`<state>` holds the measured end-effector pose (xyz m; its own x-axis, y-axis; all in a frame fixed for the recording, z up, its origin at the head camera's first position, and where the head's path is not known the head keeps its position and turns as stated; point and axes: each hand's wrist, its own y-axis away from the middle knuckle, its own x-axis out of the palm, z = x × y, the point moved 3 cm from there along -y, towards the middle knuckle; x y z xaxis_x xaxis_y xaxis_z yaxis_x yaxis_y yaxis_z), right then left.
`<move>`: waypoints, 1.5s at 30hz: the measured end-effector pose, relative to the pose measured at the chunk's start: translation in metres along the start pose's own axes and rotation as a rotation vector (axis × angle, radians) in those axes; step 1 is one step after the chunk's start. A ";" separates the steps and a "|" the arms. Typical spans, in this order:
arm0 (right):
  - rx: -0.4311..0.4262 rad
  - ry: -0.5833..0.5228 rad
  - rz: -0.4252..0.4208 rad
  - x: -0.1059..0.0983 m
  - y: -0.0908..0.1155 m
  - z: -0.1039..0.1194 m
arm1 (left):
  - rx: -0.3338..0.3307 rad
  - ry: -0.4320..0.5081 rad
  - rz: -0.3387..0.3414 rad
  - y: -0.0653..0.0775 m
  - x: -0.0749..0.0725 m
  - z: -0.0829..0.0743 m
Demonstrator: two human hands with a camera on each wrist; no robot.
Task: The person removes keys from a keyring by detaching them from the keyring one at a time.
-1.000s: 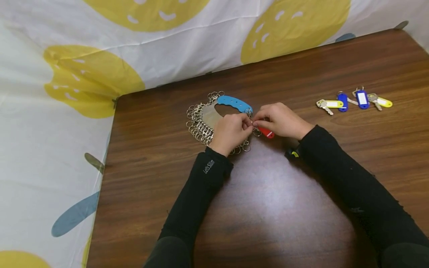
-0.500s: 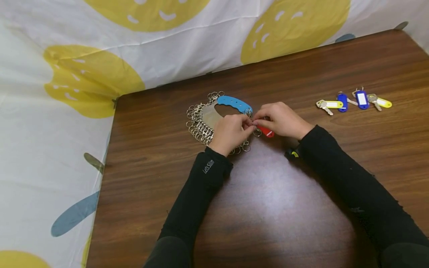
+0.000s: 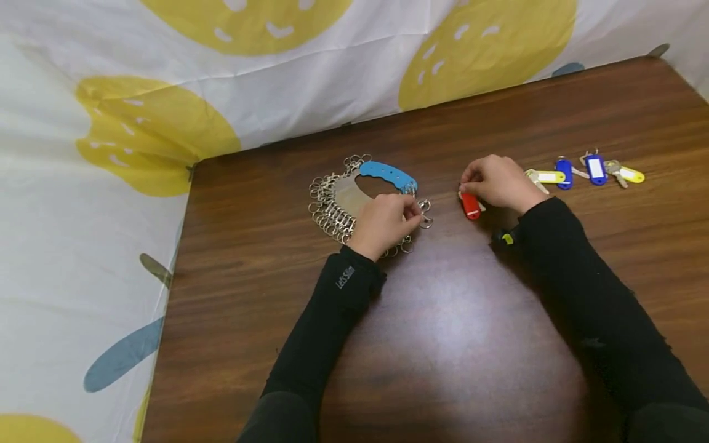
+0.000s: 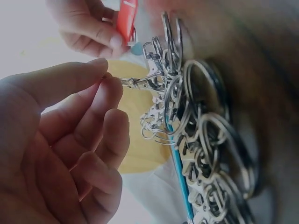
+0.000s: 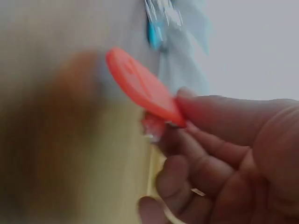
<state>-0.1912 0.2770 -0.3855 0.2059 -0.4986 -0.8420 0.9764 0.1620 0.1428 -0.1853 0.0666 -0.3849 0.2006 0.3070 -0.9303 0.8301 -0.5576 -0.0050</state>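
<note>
A key holder with a blue handle and a fringe of metal clasps and split rings lies on the table. Over its right side, my left hand pinches the end of a swivel clasp between thumb and forefinger. The pinched tip is hidden by the fingers. To the right, my right hand holds a red key tag by its ring end, apart from the holder. A bit of a key shows beside the tag. The right wrist view is blurred, with the red tag jutting from the thumb and fingers.
Yellow key tags and blue key tags with keys lie in a row at the right, just beyond my right hand. A white cloth with yellow shapes hangs along the table's back and left edges.
My right hand has moved right, carrying the red key tag away from the left hand, where the fingertips met before. The left hand has stayed at the holder.
</note>
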 end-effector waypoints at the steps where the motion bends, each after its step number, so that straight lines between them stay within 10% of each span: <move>1: 0.031 -0.009 0.013 -0.006 0.001 -0.008 | 0.000 0.004 0.000 0.000 0.001 0.000; 9: 0.199 -0.071 0.085 -0.032 0.010 -0.060 | 0.007 0.014 -0.016 -0.001 0.001 0.000; 18: 0.264 0.055 -0.059 -0.047 0.021 -0.081 | 0.016 0.018 0.010 0.000 0.001 0.001; 37: 0.236 0.010 -0.081 -0.053 0.020 -0.056 | 0.032 0.066 -0.093 0.009 -0.010 0.013; 45: -0.004 0.029 -0.076 -0.046 0.011 -0.012 | -0.017 0.049 -0.153 0.012 -0.021 0.024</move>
<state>-0.1906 0.3118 -0.3513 0.1286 -0.4844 -0.8653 0.9889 0.1281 0.0753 -0.1918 0.0346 -0.3739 0.0957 0.4247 -0.9003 0.8615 -0.4885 -0.1389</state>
